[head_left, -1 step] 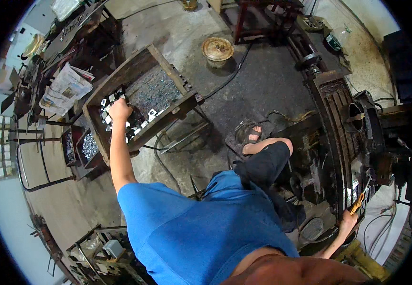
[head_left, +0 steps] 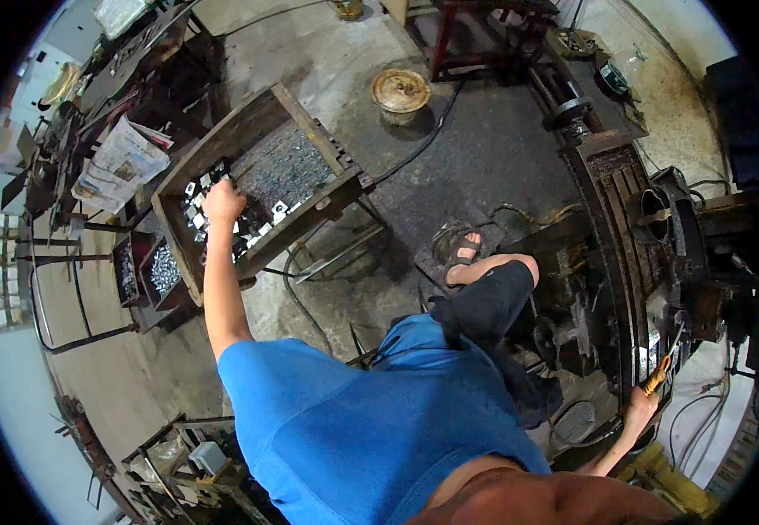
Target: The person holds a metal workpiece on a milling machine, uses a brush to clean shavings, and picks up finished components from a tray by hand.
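Note:
At the far left, my left hand (head_left: 224, 203) reaches down among small blocky metal parts (head_left: 266, 229) in a wooden tray (head_left: 189, 277). Its fingers are curled, with their tips hidden under the hand, so whatever they grip does not show. Off to the lower right, my right hand (head_left: 642, 408) is closed round the yellow handle of a thin metal rod (head_left: 657, 376). That rod points up toward the bed of a dark, greasy machine (head_left: 618, 206). The hand is beside the machine's near end.
Metal chips cover the tray's far part. Two smaller bins (head_left: 165, 269) of metal bits sit left of it. A lidded round pot (head_left: 400, 94) stands on the floor beyond, and a black cable (head_left: 436, 131) runs past it. Newspaper (head_left: 123, 166) lies on the left bench.
My left hand has shifted very slightly to the right within the tray. My right hand and the yellow-handled rod look almost unmoved.

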{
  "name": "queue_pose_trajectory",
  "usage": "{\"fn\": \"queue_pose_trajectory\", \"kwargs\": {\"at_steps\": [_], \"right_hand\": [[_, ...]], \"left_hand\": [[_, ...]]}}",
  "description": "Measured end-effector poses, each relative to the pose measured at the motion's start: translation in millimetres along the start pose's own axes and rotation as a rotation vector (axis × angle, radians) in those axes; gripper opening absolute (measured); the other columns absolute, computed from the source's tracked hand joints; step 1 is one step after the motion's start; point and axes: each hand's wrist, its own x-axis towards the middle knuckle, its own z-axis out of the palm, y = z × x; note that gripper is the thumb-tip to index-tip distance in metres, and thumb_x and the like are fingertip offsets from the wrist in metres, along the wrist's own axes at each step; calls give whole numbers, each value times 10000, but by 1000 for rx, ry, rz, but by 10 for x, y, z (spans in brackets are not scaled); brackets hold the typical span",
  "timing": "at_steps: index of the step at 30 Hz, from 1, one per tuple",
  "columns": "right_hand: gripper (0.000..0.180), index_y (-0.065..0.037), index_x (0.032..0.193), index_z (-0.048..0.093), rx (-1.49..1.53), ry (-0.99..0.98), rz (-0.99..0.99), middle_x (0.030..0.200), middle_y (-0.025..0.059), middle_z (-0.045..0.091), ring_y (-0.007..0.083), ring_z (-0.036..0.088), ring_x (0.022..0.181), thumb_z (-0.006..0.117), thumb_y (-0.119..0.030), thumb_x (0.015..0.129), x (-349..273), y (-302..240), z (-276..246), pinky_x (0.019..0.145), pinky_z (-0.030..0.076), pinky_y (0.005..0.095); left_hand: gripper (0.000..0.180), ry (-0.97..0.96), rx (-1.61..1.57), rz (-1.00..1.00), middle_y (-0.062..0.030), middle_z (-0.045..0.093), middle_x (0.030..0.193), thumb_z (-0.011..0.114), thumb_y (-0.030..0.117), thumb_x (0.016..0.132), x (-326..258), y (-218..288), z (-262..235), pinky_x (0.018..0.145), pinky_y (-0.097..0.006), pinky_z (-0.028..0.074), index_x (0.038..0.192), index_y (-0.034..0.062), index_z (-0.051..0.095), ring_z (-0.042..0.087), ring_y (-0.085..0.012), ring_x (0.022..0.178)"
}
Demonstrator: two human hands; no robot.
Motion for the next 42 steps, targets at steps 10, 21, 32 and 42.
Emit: {"fn": "queue_pose_trajectory", "kwargs": {"at_steps": [10, 21, 32, 42], "right_hand": [[235, 50, 650, 463, 127, -119, 70, 531, 44, 395, 136, 360, 512, 526, -173, 609, -127, -93, 64, 471, 335, 318], [219, 28, 640, 447, 169, -144, 5, 537, 12, 384, 116, 339, 519, 525, -172, 593, -280, -59, 50, 459, 304, 295], [200, 18, 691, 476, 136, -278, -202, 520, 130, 391, 225, 373, 469, 534, -126, 565, -366, -533, 183, 472, 345, 363], [336, -34, 787, 593, -48, -595, -636, 688, 210, 584, 388, 577, 690, 581, -251, 531, -574, -1973, 697, 625, 462, 441]], "left_hand": [[458, -383, -27, 85, -155, 631, 972, 675, 394, 631, -192, 734, 92, 779, -381, 474, 941, 59, 626, 603, -297, 925], [483, -425, -111, 33, -173, 595, 1068, 645, 360, 636, -205, 753, 108, 841, -377, 451, 1003, 47, 605, 570, -302, 1002], [286, -359, -1958, -150, -87, 598, 758, 593, 136, 790, 51, 787, -314, 611, -319, 522, 1019, -24, 532, 584, -188, 585], [348, 22, -1288, 547, -105, 587, 799, 654, 95, 733, -416, 2154, -1098, 659, -330, 504, 1059, 14, 566, 595, -208, 682]]}}
